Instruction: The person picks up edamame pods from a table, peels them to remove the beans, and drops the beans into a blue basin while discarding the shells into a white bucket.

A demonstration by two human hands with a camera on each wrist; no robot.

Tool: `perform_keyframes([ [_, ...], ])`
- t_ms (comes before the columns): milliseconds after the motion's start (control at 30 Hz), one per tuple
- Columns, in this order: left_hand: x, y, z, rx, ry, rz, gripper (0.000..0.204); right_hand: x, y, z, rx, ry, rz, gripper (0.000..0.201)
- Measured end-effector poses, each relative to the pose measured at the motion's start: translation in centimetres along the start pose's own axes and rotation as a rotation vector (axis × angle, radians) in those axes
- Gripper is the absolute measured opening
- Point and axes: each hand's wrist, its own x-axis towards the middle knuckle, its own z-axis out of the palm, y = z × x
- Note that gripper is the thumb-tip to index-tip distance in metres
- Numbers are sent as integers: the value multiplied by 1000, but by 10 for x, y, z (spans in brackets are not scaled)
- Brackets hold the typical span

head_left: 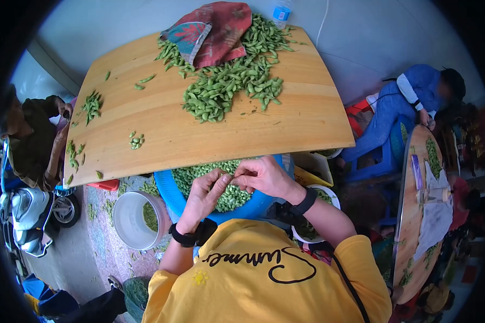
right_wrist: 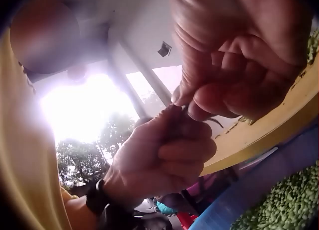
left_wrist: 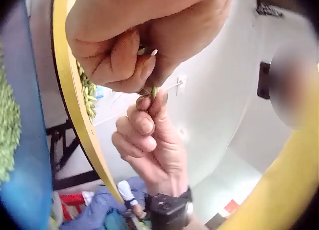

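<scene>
My left hand (head_left: 206,189) and right hand (head_left: 268,176) meet fingertip to fingertip over a blue basin (head_left: 265,203) of shelled green beans (head_left: 234,200). Between them is a small green bean pod (left_wrist: 154,92), pinched by the right thumb and forefinger in the left wrist view. The left thumb and curled fingers grip the pod's other side, which they mostly hide. A bit of green also peeks out from inside the left fingers. In the right wrist view, the thumbs of the two hands come together and cover the pod.
Above the basin, a wooden table (head_left: 161,134) bears heaped bean pods (head_left: 215,94), a red cloth (head_left: 226,37) and a bottle (head_left: 281,15). A translucent bucket (head_left: 123,223) stands left of the basin, a white bucket (head_left: 333,198) right. People sit on both sides.
</scene>
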Motion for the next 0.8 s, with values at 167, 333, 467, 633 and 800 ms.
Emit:
perform_keyframes([
  [167,-2,-2,5,-425,-102,-58,29,2,22,-1,515,-235,137,17],
  [333,-4,-14,10,-450,-35,-35,31,4,31,6,822,-298,190,17],
  [467,-1,-12,7,-356,82,-150,32,11,11,3,-18,22,-145,20],
  [633,-1,-11,8,-408,73,-119,33,10,12,0,274,-50,98,21],
  [800,-2,-12,6,-324,50,-117,32,10,19,-2,534,-133,195,15],
])
